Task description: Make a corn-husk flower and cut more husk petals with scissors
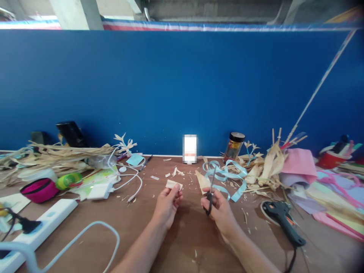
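Observation:
Between the thumb and fingers of my left hand (168, 204) is a small pale piece of husk (173, 184), held flat above the brown table (182, 242). My right hand (218, 208) grips black-handled scissors (209, 197), whose blades point up and away from me. The scissors are apart from the held piece. Just behind my right hand lie a pointed pale husk (201, 180) and a curled light blue ribbon (239, 174). Small cut scraps (176, 171) are scattered beyond my left hand.
A black glue gun (284, 222) lies at the right, near pink paper (300, 163). A jar (234, 147) stands by the blue partition (170, 87). At the left are a power strip (42, 231), white cables, a pink pouch (40, 190) and piled dry husks (71, 153).

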`<state>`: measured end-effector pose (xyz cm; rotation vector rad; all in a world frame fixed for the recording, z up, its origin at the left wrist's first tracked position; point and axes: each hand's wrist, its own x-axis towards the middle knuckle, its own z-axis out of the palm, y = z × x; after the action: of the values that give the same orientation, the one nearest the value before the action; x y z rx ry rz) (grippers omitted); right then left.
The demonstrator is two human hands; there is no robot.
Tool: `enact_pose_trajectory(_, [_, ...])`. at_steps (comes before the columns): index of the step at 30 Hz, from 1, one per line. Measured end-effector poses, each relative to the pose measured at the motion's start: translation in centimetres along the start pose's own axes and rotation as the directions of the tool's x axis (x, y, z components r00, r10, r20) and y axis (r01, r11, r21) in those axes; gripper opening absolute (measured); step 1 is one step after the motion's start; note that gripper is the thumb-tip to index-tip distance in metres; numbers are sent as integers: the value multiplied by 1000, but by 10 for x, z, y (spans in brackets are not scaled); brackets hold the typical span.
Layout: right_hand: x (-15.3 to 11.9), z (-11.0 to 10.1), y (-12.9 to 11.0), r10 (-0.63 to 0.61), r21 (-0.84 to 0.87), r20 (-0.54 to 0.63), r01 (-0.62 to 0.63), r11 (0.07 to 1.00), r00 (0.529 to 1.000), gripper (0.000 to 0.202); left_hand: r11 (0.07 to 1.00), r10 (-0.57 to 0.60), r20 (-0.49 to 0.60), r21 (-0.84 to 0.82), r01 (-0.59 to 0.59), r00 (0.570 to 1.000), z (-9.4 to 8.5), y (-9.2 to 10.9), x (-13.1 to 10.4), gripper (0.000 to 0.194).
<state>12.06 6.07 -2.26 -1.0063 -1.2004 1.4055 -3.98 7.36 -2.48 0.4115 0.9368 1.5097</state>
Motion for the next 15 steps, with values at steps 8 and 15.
enact_pose_trajectory(8, [-17,0,-6,158,118,537,-259,959,828,49,971,-163,71,-165,173,984,-6,0,6,5])
enact_pose_trajectory(15, [-15,-5,-2,150,87,613,-255,963,776,53,946,-192,82,-249,207,978,-4,3,5,4])
